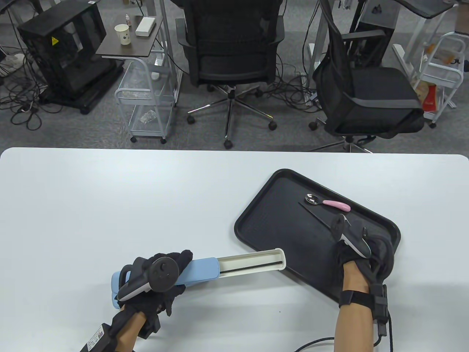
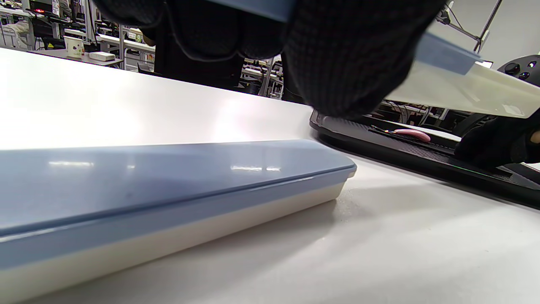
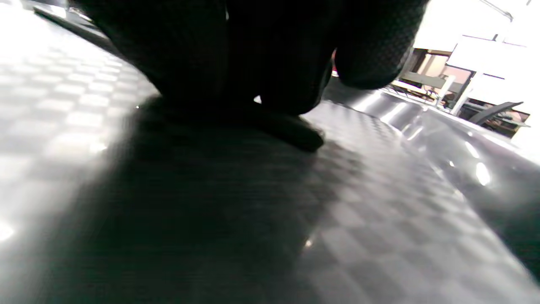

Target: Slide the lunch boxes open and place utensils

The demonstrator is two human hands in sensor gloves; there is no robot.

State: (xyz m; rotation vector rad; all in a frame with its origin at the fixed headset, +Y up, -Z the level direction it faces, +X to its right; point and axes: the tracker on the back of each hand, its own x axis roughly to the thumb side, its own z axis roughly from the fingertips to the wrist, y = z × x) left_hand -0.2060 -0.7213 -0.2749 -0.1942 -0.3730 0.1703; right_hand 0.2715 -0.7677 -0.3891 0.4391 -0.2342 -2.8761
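Observation:
My left hand (image 1: 161, 273) grips a blue-lidded utensil box (image 1: 199, 269) by its lid and holds it a little above the table. Its white inner tray (image 1: 253, 261) is slid out to the right, with a black chopstick (image 1: 253, 264) inside. A second box (image 2: 168, 177), closed, lies on the table under that hand. My right hand (image 1: 353, 238) rests on the black tray (image 1: 256, 209), fingers bunched, pinching the near end of another black chopstick (image 1: 317, 215). A spoon with a pink handle (image 1: 328, 201) lies just beyond it.
The white table's (image 1: 110, 205) far edge faces two office chairs (image 1: 231, 55) and a small cart (image 1: 146, 99). The open box's end overlaps the black tray's near left rim.

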